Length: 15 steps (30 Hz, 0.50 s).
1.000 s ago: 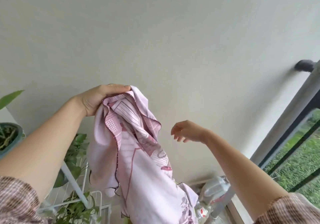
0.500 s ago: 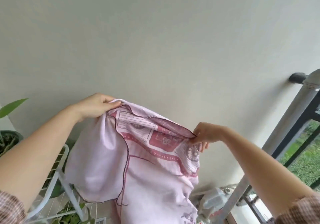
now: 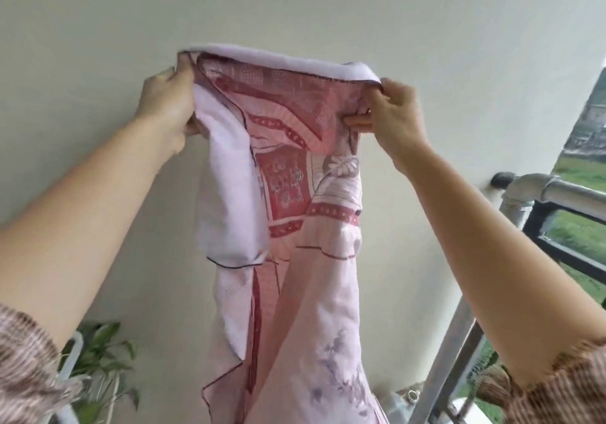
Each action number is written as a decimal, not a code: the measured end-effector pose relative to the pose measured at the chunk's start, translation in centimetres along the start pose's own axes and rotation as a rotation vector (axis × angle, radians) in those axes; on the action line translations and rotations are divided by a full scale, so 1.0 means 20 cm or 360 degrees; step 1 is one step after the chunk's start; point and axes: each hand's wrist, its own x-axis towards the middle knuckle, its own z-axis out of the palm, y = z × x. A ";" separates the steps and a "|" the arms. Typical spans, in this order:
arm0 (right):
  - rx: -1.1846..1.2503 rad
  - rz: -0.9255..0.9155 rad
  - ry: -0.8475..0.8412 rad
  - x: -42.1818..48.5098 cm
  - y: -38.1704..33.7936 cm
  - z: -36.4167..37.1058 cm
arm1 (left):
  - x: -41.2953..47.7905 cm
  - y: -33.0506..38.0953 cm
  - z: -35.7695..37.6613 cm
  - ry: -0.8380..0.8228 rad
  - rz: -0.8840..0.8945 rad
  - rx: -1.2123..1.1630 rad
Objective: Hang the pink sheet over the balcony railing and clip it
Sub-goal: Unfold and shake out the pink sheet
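Both hands' (image 3: 167, 102) (image 3: 395, 115) grip on pink sheet (image 3: 295, 168), btm cut off.

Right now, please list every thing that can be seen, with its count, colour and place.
pink sheet: one, pale pink with dark red pattern, held up in the centre, hanging down
wall: one, off-white, behind the sheet
balcony railing: one, grey metal pipe with black bars, at the right
plant: one, green leaves, lower left
white rack: one, lower left, only partly seen
left hand: one, gripping the sheet's upper left edge
right hand: one, gripping the sheet's upper right edge
sleeves: two, brown checked, bottom corners
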 end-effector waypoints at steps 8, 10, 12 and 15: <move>-0.0516 0.0275 -0.0345 -0.21 0.27 -0.07 | -0.04 -0.06 0.07 -0.0375 -0.0102 0.0089; -0.0546 0.0267 -0.0352 -0.25 0.29 -0.05 | -0.08 -0.12 0.12 -0.0472 -0.0182 0.0163; -0.0458 0.0365 -0.0533 -0.29 0.29 -0.06 | -0.11 -0.16 0.16 -0.0514 -0.0276 0.0175; -0.0102 0.0616 -0.1125 -0.40 0.27 -0.06 | -0.14 -0.14 0.23 -0.0487 -0.0398 -0.0074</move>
